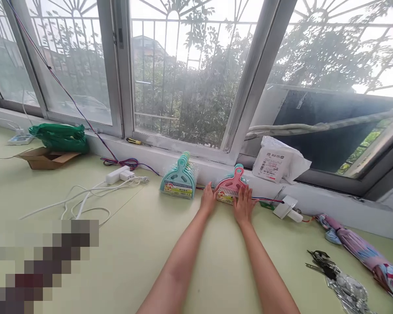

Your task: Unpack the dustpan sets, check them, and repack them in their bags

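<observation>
A stack of small dustpan-and-brush sets [229, 183], pink at the front and teal behind, stands upright against the wall below the window. My left hand [208, 200] grips its left edge, the fingers along the side. On the right, my right hand [244, 205] holds the lower corner with fingers over the front. A printed label runs along the bottom of the set, partly covered by my right hand. To the left stands a second stack of dustpan-and-brush sets [178, 179], teal at the front, in clear wrapping. Neither hand touches it.
White power strips [118, 174] and cables lie on the left, near a cardboard box [49, 158] and green bag [60, 136]. A white package [270, 163] sits on the sill. Rightward are a white adapter [286, 208], folded umbrella [363, 248] and keys [324, 264].
</observation>
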Available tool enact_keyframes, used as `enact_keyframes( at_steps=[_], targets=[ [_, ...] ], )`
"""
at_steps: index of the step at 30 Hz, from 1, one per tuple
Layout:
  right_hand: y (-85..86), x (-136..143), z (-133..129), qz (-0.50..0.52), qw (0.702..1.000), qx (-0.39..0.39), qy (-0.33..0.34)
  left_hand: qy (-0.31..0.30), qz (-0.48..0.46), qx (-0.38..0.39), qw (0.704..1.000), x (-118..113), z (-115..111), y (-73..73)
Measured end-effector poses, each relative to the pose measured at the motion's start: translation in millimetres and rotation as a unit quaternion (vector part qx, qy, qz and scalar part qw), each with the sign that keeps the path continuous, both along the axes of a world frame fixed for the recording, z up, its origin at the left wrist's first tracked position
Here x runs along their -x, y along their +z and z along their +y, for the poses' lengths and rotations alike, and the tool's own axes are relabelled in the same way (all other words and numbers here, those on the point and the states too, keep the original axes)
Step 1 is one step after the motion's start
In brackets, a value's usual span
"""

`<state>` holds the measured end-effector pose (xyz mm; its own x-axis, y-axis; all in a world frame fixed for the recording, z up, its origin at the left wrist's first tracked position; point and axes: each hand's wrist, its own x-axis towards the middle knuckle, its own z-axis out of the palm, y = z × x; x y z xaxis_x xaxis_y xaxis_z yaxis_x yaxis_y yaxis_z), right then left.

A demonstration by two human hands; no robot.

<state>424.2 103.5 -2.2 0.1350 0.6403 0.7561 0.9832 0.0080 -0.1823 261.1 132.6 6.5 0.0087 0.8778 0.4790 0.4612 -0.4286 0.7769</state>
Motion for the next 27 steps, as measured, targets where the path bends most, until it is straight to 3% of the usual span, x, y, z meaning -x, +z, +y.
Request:
enact_keyframes(
  at_steps=[4,10,16,20,24,27],
  targets=[
    [-0.2,2,-7,-0.040,0.999,0.006,0.020,0.030,-0.016,-0.040,0.999,9,-22,3.1],
    [-4.2,12,-44,-0.042,0.997,-0.002,0.058,0.021,-0.044,-0.019,0.999,37,-85,-1.3],
    [-7.3,32,-108,-0.034,0.992,0.014,0.121,0.074,-0.135,0.104,0.983,68,-140,-5.3],
    [-2.3,54,-160,-0.056,0.983,0.062,0.163,0.081,-0.157,0.118,0.977,83,-173,-7.1],
    [3.8,82,-210,-0.061,0.976,0.074,0.194,0.115,-0.109,0.100,0.982,115,-183,-2.2],
    [8.3,100,-235,-0.066,0.970,0.086,0.218,0.195,-0.064,0.060,0.977,158,-163,7.5]
  ],
)
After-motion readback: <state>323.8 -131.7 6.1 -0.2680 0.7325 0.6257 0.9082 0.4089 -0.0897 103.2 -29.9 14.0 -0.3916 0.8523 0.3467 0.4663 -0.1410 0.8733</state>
